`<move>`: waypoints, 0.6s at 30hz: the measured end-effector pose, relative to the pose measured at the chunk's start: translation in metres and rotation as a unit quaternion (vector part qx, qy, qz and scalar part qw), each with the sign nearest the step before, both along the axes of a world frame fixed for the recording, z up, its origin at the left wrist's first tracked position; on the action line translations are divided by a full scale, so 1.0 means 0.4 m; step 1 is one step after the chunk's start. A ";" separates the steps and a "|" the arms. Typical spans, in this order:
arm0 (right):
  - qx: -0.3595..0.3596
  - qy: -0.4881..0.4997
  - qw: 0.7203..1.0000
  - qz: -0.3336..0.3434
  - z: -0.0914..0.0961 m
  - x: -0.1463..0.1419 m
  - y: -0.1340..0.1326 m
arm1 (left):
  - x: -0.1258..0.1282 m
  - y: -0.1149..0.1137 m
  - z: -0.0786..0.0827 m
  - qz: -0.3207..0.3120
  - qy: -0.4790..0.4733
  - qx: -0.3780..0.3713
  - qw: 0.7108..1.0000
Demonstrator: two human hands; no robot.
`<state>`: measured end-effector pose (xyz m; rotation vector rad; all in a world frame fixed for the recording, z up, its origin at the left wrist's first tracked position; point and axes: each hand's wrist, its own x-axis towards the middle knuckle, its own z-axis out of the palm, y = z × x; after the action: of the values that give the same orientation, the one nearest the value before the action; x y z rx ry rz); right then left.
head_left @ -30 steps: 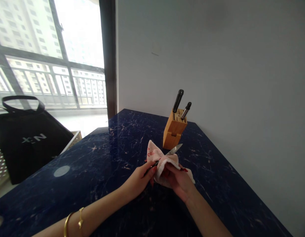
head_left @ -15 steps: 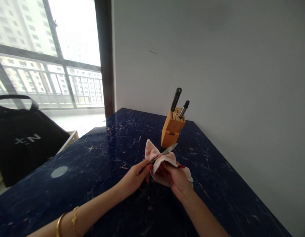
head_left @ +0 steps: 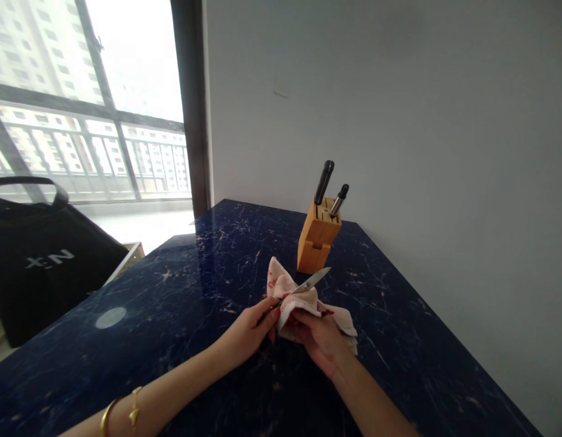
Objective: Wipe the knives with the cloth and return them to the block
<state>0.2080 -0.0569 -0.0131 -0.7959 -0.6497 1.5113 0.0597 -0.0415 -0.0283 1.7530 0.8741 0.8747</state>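
Knife [head_left: 312, 281] partly out of sight within left hand [head_left: 250, 328]

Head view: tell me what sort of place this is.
Probably a room in a home, perhaps a flat: there is a wooden knife block, and tall buildings show through the window.

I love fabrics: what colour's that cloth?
The cloth is pale pink with red markings: head view.

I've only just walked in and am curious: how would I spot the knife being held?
On the dark-blue marbled table, find the wooden block. On its near side, the left hand holds the knife beside a pinkish cloth. Its bare blade shows, unlike the pieces in the block, which show only handles.
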 end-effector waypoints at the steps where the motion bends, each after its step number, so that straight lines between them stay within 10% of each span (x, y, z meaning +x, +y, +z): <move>1: 0.005 -0.005 1.000 0.008 -0.001 -0.002 -0.002 | 0.000 0.000 0.001 -0.002 0.001 0.006 1.000; 18: -0.028 0.035 0.995 0.084 0.008 0.005 -0.020 | -0.003 -0.003 0.012 0.002 0.031 0.089 0.996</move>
<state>0.2101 -0.0648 -0.0097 -0.7416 -0.6357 1.7096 0.0583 -0.0429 -0.0236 1.9418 0.8626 0.9274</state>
